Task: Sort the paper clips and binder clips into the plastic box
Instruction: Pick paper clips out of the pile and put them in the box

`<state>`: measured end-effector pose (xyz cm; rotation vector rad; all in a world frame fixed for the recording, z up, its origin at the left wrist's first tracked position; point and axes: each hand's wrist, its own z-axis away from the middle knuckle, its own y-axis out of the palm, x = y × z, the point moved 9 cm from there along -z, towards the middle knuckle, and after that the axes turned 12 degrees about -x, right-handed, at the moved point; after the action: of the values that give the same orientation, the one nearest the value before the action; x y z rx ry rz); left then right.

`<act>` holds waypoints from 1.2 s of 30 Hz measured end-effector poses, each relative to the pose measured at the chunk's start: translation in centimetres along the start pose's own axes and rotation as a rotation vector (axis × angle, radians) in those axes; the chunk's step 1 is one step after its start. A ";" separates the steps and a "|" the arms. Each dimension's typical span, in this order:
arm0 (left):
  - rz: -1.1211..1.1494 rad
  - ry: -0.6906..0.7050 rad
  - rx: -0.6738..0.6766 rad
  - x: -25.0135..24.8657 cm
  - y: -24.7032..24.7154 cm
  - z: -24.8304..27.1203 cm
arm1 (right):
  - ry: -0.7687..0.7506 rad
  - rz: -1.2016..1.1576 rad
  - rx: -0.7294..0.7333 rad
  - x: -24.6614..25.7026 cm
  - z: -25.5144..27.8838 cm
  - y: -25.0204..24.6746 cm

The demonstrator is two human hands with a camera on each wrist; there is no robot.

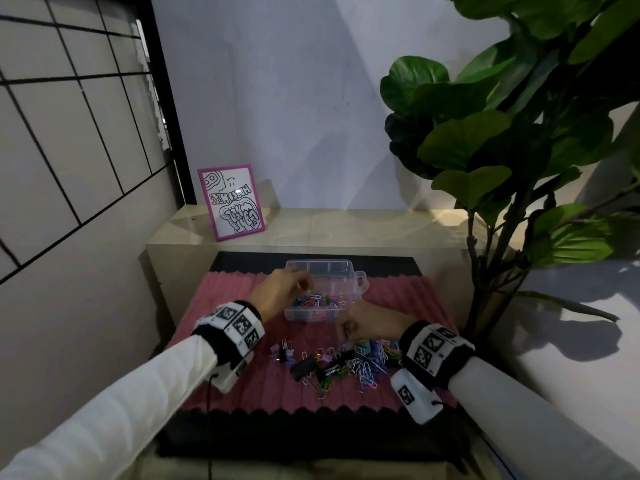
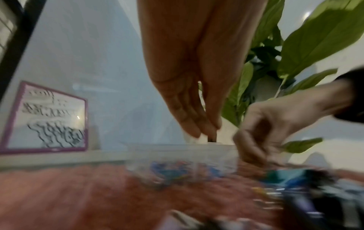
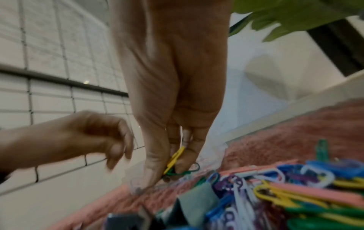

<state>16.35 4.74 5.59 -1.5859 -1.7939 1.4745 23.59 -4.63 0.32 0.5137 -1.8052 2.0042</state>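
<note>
Above the clear plastic box (image 1: 325,271), the left hand (image 1: 280,292) hangs with fingers loosely curled; whether it holds anything, I cannot tell. Just in front of the box, the right hand (image 3: 171,96) pinches thin yellow and green paper clips (image 3: 174,161) over the ribbed pink mat (image 1: 398,296).

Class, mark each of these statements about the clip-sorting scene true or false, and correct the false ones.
1. The right hand pinches yellow and green paper clips. True.
2. The clear plastic box holds no clips. False: colourful clips already lie in it.
3. The left hand is over the box. True.
4. The loose pile of clips lies on a blue mat. False: it lies on the pink ribbed mat.
5. The pink-framed picture lies flat. False: it stands propped on the ledge.
</note>
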 end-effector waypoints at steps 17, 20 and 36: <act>0.016 -0.093 0.690 -4.6 7.7 5.5 | 0.165 -0.358 -0.455 -3.3 -2.4 -7.7; 0.082 -0.117 0.673 -4.1 7.1 5.7 | 0.192 -0.349 -0.534 -3.0 -4.8 -7.8; 0.133 -0.217 0.496 0.7 4.2 5.7 | -0.146 0.019 -0.211 2.0 -0.3 -3.7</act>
<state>13.87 2.01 -0.56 -1.3489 -1.2896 2.0255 23.76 -3.89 4.50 0.5926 -2.0869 1.8001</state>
